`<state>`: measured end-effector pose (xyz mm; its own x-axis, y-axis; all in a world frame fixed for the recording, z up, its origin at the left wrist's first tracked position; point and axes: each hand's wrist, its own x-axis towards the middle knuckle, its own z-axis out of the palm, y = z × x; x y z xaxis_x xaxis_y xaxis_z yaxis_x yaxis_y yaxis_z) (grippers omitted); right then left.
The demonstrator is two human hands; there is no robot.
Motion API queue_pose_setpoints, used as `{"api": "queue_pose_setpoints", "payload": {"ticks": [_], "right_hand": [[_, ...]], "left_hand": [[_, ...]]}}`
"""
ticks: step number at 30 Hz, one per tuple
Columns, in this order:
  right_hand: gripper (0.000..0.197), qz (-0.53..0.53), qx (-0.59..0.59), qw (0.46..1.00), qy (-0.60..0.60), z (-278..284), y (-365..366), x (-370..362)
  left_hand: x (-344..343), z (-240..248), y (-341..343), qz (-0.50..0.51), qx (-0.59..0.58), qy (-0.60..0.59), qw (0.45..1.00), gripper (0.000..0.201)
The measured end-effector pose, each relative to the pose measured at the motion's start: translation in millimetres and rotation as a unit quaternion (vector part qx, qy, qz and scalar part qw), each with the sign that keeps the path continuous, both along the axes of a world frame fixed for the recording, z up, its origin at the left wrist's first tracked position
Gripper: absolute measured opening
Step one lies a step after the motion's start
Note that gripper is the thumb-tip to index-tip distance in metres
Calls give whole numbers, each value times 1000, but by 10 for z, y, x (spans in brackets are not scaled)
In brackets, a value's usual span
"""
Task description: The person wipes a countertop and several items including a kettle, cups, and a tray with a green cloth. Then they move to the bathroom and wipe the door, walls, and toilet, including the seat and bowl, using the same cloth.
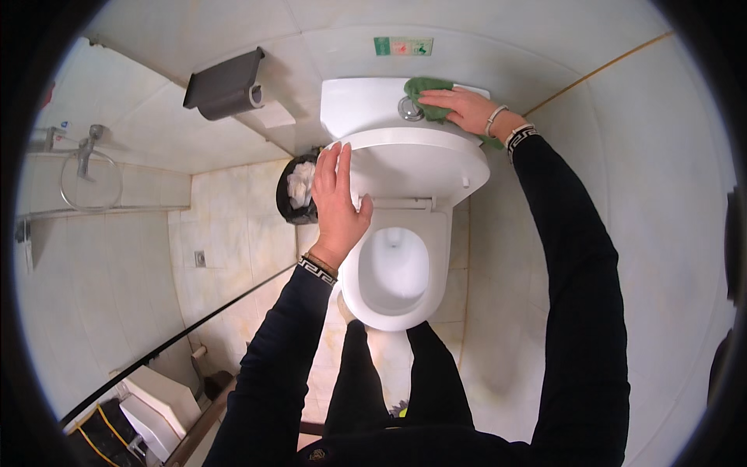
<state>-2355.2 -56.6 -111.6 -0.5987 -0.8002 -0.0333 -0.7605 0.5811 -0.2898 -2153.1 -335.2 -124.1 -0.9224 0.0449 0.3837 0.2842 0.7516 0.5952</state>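
My right hand (464,110) presses a green cloth (426,89) onto the right part of the white toilet tank lid (359,101). Its fingers lie over the cloth, beside the round chrome flush button (410,109). The toilet cover (416,159) stands raised against the tank. At its left edge is my left hand (338,210), fingers stretched upward and thumb apart, holding nothing; whether it touches the cover I cannot tell. Below lies the open toilet bowl (364,300), with my legs in front of it.
A bin (285,194) with a black bag and crumpled white paper stands left of the toilet. Above it, a dark paper holder (226,84) hangs on the wall. A shower hose and tap (92,148) are at far left. The tiled wall (506,257) runs close on the right.
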Motion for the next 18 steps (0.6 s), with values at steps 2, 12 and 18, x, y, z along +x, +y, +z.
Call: {"api": "queue_pose_setpoints", "payload": {"ticks": [2,12,18], "right_hand": [[65,4,35,999,-12,-60,-28,-33],[57,-3,124,992,6,-59,-118,-43],[53,45,125,990,54,-110,-213,-201]], "left_hand": [[96,-43,-8,-7,1,18,1000,91],[-36,-225,127,30,19,58,998,89],[-52,-215,145,33,11,54,998,94]]}}
